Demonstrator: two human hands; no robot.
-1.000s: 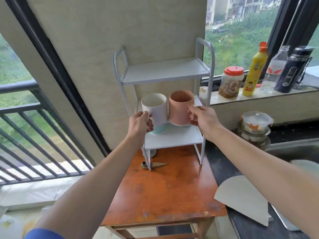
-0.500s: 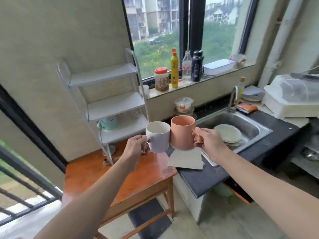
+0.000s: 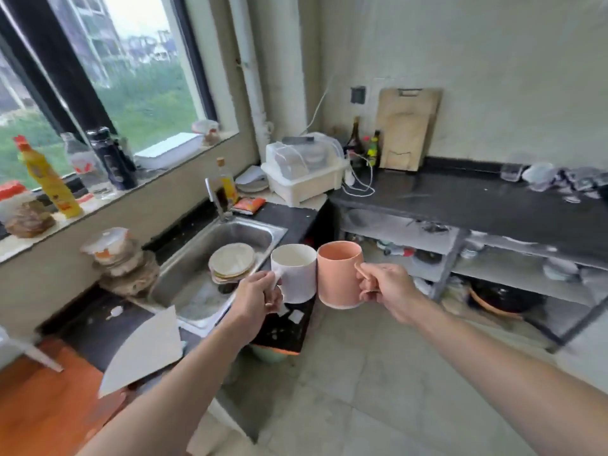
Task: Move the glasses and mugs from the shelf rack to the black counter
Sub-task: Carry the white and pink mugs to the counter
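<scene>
Presently, both mugs are in the air, carried side by side in front of the person, out past the front edge of the sink [image 3: 184, 274] counter and over open floor. The left hand [image 3: 255, 299] is closed around the handle of the white mug [image 3: 294, 274]; the right hand [image 3: 383, 289] is closed around the handle of the pink mug [image 3: 340, 274], fingers threaded through the loop. The two mug walls appear to touch or nearly touch at the rims; contact cannot be confirmed. Both stand upright, mouths up, and look empty.

Destination: the black counter [image 3: 477, 205] runs along the far wall, well apart from the mugs. Its middle stretch shows bare surface between the white dish rack [image 3: 306, 172] at its left corner and a cluster of clear containers [image 3: 539, 174] toward its right end. A cutting board [image 3: 406, 128] leans on the wall at its back edge.

Handling assessment: both mugs look like glazed ceramic, rigid, moderately heavy for one hand, and liable to chip if knocked together or set down hard on stone. The glaze is probably slick, so the handle is the sound holding point, as used here; a body grip would be less secure. Recommended: keep the two apart during carry, lower each flat onto its base away from the counter's front edge.

Risk: the loose cable [image 3: 358, 189] near the rack could snag a mug.
</scene>
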